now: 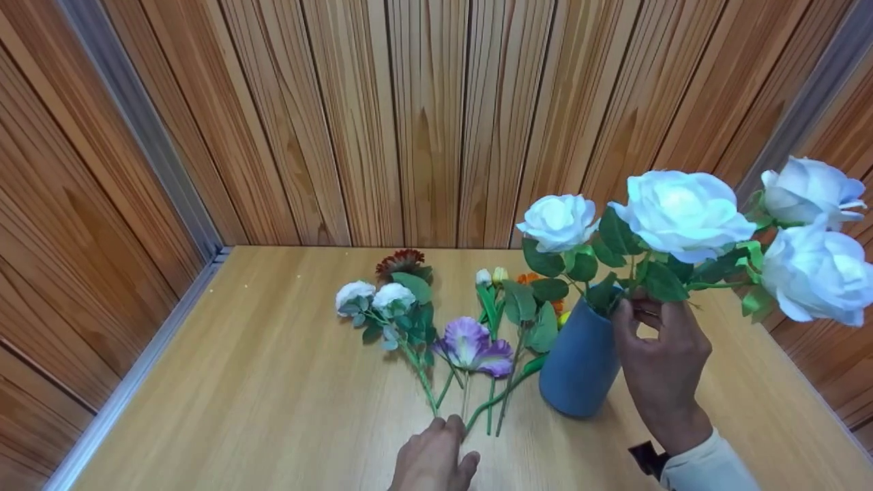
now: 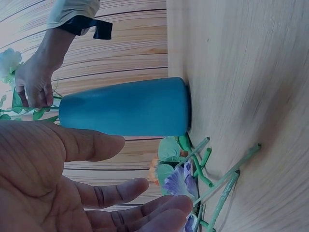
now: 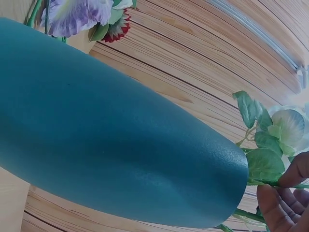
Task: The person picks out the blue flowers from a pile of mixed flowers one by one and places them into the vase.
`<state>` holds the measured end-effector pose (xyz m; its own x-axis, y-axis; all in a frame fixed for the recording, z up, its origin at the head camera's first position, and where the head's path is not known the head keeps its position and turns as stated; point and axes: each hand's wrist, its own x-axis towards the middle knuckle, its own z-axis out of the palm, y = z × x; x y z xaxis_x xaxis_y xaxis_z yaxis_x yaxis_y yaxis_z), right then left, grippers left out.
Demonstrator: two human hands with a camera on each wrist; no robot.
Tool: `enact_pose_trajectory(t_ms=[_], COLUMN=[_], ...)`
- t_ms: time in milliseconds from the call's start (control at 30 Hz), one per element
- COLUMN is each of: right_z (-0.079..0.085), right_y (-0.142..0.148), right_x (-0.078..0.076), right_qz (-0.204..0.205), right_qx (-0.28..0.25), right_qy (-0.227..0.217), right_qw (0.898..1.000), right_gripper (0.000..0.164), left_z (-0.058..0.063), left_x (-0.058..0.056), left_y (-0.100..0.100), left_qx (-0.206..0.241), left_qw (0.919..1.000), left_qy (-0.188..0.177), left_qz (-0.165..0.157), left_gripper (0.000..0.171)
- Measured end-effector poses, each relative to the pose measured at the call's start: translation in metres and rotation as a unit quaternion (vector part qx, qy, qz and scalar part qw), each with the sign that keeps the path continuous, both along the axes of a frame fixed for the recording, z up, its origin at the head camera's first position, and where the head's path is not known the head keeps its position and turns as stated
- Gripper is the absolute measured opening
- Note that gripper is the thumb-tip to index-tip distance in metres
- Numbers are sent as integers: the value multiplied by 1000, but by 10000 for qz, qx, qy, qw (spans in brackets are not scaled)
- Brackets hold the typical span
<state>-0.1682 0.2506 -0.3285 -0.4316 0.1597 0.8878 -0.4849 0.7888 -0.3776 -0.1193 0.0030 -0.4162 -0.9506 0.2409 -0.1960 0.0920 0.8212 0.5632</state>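
A blue vase (image 1: pixel 578 365) stands upright on the table, with large white roses (image 1: pixel 685 213) rising from its mouth and leaning to the right. At the rim, my right hand (image 1: pixel 663 358) pinches a green rose stem (image 3: pixel 273 183) between thumb and fingers. My left hand (image 1: pixel 434 458) is low over the table by the lower ends of loose stems. Its fingers are loosely bent with nothing between them in the left wrist view. Closest to it lie a purple flower (image 1: pixel 470 348) and a spray of small white flowers (image 1: pixel 393 300).
Behind these lie a dark red flower (image 1: pixel 401 262), pale tulips (image 1: pixel 500 275) and an orange flower (image 1: pixel 556 303) partly hidden by leaves and the vase. Wood-patterned walls (image 1: pixel 423 123) enclose the table (image 1: pixel 273 382) at the back and sides.
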Motion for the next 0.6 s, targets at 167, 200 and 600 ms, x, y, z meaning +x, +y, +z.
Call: enact_pose_trajectory(t_ms=[167, 200, 600], right_z=[-3, -4, -11], right_y=[0, 0, 2], right_x=[-1, -1, 0], right_qz=[-67, -83, -77], right_qx=[27, 35, 137], right_qy=[32, 30, -135], right_qw=[10000, 10000, 9998], right_gripper=[27, 26, 25], left_z=[1, 1, 1], left_x=[-1, -1, -1], left_y=[0, 0, 0], left_qx=[-3, 0, 5], left_qw=[10000, 10000, 9999], left_qy=[-86, -81, -53], left_qz=[-11, -18, -101], left_gripper=[29, 29, 29])
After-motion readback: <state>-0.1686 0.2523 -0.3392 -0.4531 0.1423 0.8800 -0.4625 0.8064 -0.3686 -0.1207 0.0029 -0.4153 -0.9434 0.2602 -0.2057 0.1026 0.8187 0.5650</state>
